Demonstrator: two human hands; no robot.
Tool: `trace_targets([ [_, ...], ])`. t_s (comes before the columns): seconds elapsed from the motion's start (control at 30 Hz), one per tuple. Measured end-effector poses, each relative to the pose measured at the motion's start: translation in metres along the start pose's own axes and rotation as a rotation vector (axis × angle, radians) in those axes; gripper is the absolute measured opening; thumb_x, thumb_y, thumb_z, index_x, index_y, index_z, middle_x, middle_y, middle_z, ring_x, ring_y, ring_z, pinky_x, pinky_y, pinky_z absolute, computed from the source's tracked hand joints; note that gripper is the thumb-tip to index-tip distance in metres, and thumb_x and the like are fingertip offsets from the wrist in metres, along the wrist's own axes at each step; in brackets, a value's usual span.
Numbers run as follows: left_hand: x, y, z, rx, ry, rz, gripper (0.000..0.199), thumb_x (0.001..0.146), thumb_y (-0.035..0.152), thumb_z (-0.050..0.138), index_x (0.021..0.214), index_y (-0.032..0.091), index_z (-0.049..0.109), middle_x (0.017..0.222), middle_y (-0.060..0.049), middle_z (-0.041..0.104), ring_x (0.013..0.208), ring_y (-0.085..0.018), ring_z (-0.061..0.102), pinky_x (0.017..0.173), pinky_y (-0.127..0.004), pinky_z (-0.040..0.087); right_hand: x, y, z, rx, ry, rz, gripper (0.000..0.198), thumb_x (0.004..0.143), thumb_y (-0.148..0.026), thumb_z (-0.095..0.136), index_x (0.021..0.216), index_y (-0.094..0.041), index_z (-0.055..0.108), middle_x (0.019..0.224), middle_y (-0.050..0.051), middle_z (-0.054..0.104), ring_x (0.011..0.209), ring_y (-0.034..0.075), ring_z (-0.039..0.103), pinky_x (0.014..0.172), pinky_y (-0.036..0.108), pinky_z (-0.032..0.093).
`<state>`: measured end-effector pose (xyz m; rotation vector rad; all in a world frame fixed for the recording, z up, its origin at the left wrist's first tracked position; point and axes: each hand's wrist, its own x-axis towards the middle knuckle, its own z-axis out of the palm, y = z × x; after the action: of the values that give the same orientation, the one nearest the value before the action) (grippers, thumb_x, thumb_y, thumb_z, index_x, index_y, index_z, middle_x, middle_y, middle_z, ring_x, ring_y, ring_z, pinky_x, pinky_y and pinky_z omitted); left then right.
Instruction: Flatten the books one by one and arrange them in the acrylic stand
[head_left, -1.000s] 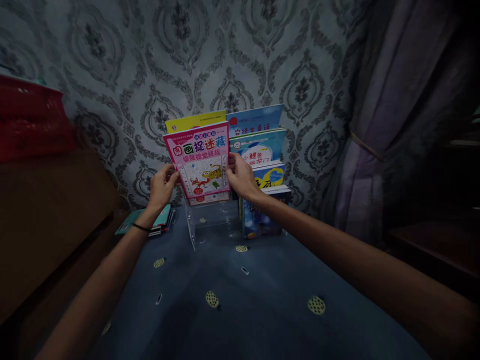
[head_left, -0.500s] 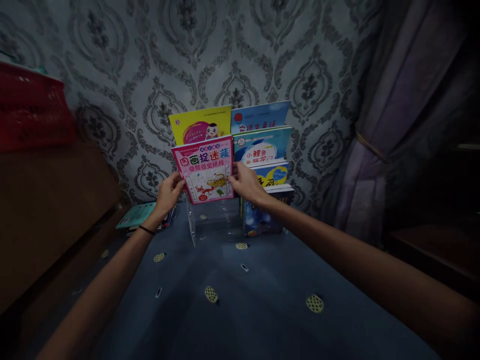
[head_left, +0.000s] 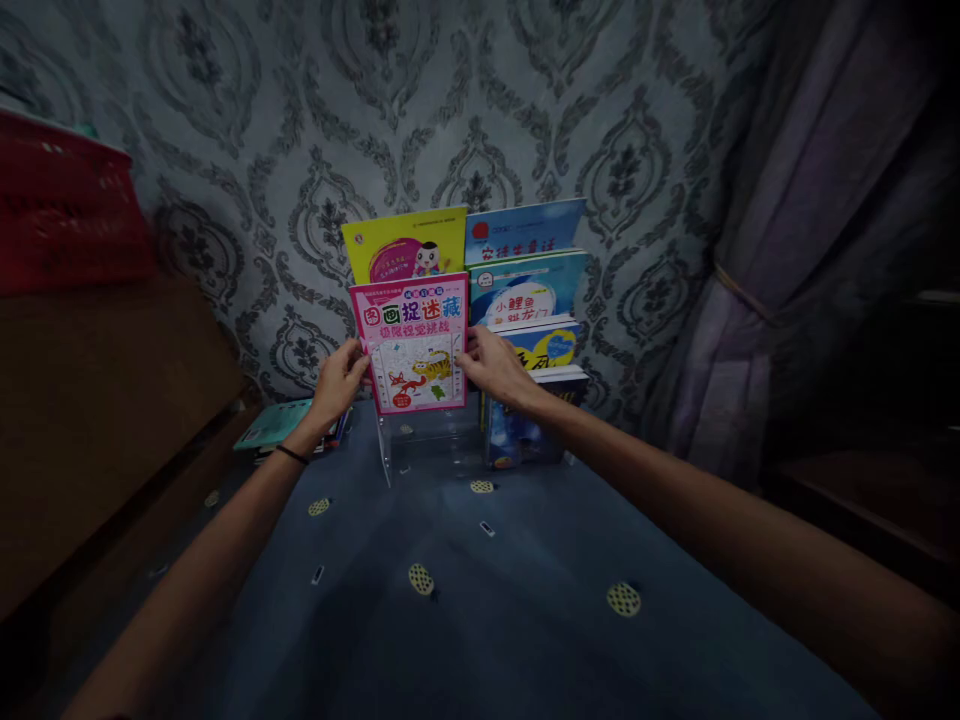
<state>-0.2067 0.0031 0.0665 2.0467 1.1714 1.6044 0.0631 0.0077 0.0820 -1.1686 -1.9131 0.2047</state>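
Note:
Between my two hands is a pink picture book [head_left: 412, 345] with a fox and a tiger on its cover. My left hand [head_left: 339, 382] pinches its left edge, and my right hand [head_left: 496, 364] grips the right edge. The book stands upright in front of a yellow book [head_left: 405, 245], at a clear tiered book stand [head_left: 385, 455]. Whether its lower edge rests on the stand I cannot tell. To the right stand a light blue book [head_left: 525, 228], a teal book [head_left: 529, 285], a blue and yellow book [head_left: 547, 345] and dark blue books [head_left: 517, 435], partly behind my right hand and forearm.
A pile of books with a teal cover [head_left: 274, 424] lies left of the stand. The stand is on a dark blue patterned cloth [head_left: 525, 620]. A brown box [head_left: 105, 400] with a red bag [head_left: 67, 210] is at the left, a curtain [head_left: 750, 250] at the right, and patterned wallpaper [head_left: 480, 100] behind.
The pink book has straightened and sits slightly lower against the stand, with both hands still on its edges. The view has shifted slightly.

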Motion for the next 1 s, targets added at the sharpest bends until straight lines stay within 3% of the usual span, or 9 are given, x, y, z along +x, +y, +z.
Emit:
trace_targets([
  [0.17, 0.008, 0.007, -0.003, 0.023, 0.070, 0.095, 0.017, 0.087, 0.035, 0.060, 0.092, 0.019, 0.060, 0.076, 0.001, 0.061, 0.067, -0.015, 0.061, 0.058, -0.025, 0.059, 0.005, -0.006, -0.005, 0.070, 0.089, -0.040, 0.035, 0.081, -0.017, 0.056, 0.116, -0.012, 0.059, 0.100, 0.015, 0.074, 0.091, 0.029, 0.071, 0.086, 0.045, 0.057],
  [0.33, 0.025, 0.033, -0.007, 0.000, 0.197, 0.248, 0.019, 0.090, 0.038, 0.061, 0.093, 0.020, 0.058, 0.078, 0.002, 0.058, 0.069, -0.013, 0.060, 0.062, -0.023, 0.060, 0.018, -0.019, -0.016, 0.241, 0.242, -0.200, 0.041, 0.084, -0.016, 0.054, 0.125, -0.014, 0.054, 0.108, 0.014, 0.072, 0.092, 0.026, 0.071, 0.088, 0.046, 0.058],
  [0.5, 0.030, 0.049, -0.011, 0.021, 0.220, 0.287, 0.019, 0.091, 0.039, 0.060, 0.093, 0.020, 0.055, 0.080, 0.002, 0.056, 0.072, -0.012, 0.060, 0.064, -0.022, 0.060, 0.023, -0.023, -0.022, 0.320, 0.301, -0.289, 0.040, 0.085, -0.015, 0.051, 0.125, -0.018, 0.054, 0.113, 0.012, 0.070, 0.095, 0.024, 0.071, 0.092, 0.047, 0.059],
  [1.0, 0.016, 0.023, -0.005, -0.023, 0.206, 0.201, 0.021, 0.088, 0.041, 0.060, 0.093, 0.021, 0.057, 0.079, 0.002, 0.058, 0.072, -0.014, 0.061, 0.065, -0.026, 0.062, 0.019, -0.004, -0.003, 0.264, 0.235, -0.254, 0.047, 0.084, -0.014, 0.053, 0.130, -0.019, 0.053, 0.106, 0.012, 0.071, 0.094, 0.027, 0.070, 0.089, 0.051, 0.060],
])
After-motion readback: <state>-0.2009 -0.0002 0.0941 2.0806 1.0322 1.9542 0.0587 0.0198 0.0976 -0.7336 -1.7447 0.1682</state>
